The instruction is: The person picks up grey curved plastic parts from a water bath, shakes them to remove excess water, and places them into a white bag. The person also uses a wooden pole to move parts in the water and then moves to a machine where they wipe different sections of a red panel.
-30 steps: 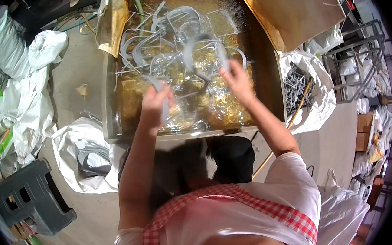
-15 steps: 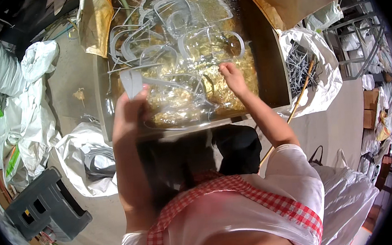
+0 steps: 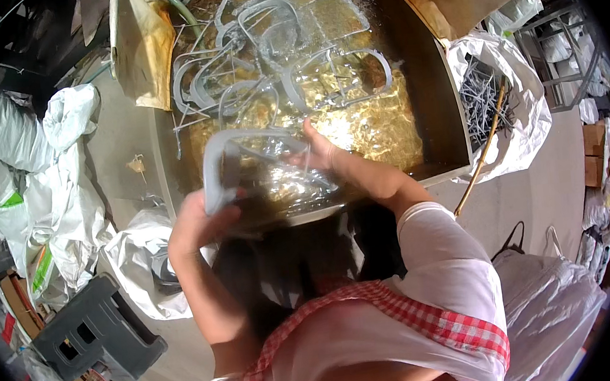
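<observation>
My left hand (image 3: pixel 206 221) is closed on the lower left corner of a curved grey plastic moulding (image 3: pixel 216 165) with thin runners. The piece is tilted above the water at the near side of the tank (image 3: pixel 307 216). At its right end, my right hand (image 3: pixel 322 151) has its thumb raised and its other fingers curled around a thin runner, partly smeared by motion. Beyond my hands, several similar grey mouldings (image 3: pixel 268 12) lie tangled in the water. One wide frame-shaped moulding (image 3: pixel 339 79) lies just beyond my right hand.
Brownish sheets (image 3: pixel 140 52) hang over the tank's far corners. On the right, a white sack (image 3: pixel 531 123) holds grey sticks, with a bamboo pole (image 3: pixel 486 149) leaning against it. Another white sack (image 3: pixel 146 277) and a dark grey plastic stool (image 3: pixel 100 332) stand at the left.
My left hand has lifted and turned the moulding out of the water. My right hand has moved left and nearer, onto the moulding's right end. The view has shifted slightly.
</observation>
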Available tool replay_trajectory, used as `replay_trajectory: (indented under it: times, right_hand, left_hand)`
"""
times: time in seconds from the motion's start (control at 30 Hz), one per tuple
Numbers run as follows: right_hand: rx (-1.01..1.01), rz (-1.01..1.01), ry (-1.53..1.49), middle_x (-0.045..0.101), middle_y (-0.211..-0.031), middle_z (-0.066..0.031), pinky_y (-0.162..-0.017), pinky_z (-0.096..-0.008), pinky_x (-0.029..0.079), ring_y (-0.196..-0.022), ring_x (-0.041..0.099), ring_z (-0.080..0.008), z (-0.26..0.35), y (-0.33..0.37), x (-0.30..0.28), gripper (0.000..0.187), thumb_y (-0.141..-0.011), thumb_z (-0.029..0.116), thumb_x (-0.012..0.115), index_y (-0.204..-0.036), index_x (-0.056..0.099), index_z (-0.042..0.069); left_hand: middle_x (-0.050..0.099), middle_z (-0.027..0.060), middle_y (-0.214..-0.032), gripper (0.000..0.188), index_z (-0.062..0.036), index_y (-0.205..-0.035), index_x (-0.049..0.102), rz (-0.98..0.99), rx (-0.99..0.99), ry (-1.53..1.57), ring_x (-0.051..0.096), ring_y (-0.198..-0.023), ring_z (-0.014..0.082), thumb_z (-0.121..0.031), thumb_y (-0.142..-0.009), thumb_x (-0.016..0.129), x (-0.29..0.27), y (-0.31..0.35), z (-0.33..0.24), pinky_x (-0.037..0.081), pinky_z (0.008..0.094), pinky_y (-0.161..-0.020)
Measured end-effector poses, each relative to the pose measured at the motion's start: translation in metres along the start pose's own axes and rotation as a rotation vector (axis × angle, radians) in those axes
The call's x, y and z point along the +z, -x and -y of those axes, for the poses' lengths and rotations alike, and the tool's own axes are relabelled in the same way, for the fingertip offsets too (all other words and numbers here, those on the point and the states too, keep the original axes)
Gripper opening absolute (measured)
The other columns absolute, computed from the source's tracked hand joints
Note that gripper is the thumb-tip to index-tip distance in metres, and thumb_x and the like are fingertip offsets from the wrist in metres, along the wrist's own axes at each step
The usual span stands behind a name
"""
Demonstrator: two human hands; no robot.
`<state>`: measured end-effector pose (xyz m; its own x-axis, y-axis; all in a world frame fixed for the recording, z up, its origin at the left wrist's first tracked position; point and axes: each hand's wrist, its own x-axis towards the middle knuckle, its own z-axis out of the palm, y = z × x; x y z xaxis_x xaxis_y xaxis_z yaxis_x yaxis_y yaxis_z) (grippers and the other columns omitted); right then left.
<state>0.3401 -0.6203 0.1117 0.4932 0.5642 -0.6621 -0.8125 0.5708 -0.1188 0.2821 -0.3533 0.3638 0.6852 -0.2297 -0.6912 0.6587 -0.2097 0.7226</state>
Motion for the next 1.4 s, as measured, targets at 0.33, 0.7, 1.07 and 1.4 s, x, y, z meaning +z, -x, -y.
replay_trajectory:
  times: [0.33, 0.7, 1.07, 1.4]
  right_hand:
    - [-0.478, -0.248, 0.112, 0.048, -0.116, -0.0159, -0.095, -0.0422, 0.036, -0.104, 0.050, -0.0288, 0.068, 0.063, 0.035, 0.070, -0.081, 0.057, 0.043, -0.131, 0.028, 0.012]
    - [-0.658, -0.236, -0.250, 0.053, -0.065, -0.0090, -0.045, -0.0219, 0.043, -0.051, 0.048, -0.0150, 0.088, 0.116, 0.077, 0.049, -0.085, 0.046, 0.049, -0.089, 0.055, -0.002]
    - [-1.059, -0.292, 0.419, 0.052, -0.075, -0.0041, -0.058, -0.0287, 0.043, -0.065, 0.050, -0.0130, 0.080, 0.129, 0.131, 0.016, -0.088, 0.021, 0.049, -0.087, 0.050, 0.005]
    - [-0.948, -0.016, 1.533, 0.056, -0.086, -0.0127, -0.069, -0.0356, 0.045, -0.079, 0.055, -0.0236, -0.014, 0.149, 0.183, 0.030, -0.080, 0.023, 0.059, -0.098, 0.054, -0.001]
  left_hand:
    - [0.063, 0.0001, -0.086, 0.042, -0.0081, -0.102, 0.063, 0.215, 0.386, -0.331, 0.055, -0.081, 0.0083, 0.002, -0.062, 0.067, -0.005, 0.030, 0.000, 0.045, 0.0268, -0.071]
    - [0.063, 0.0030, -0.083, 0.031, -0.0021, -0.093, 0.064, 0.152, 0.457, -0.459, 0.055, -0.074, 0.0101, -0.004, -0.063, 0.067, 0.005, 0.022, 0.008, 0.045, 0.0263, -0.066]
    - [0.062, 0.0111, -0.071, 0.019, -0.0019, -0.082, 0.060, -0.275, 0.597, -0.398, 0.060, -0.063, 0.0262, -0.019, -0.076, 0.055, 0.070, -0.048, 0.013, 0.045, 0.0365, -0.059]
    - [0.062, 0.0180, -0.094, 0.028, -0.0045, -0.096, 0.060, -0.222, 0.183, -0.830, 0.058, -0.089, 0.0341, -0.017, -0.076, 0.045, 0.101, -0.067, 0.015, 0.044, 0.0423, -0.079]
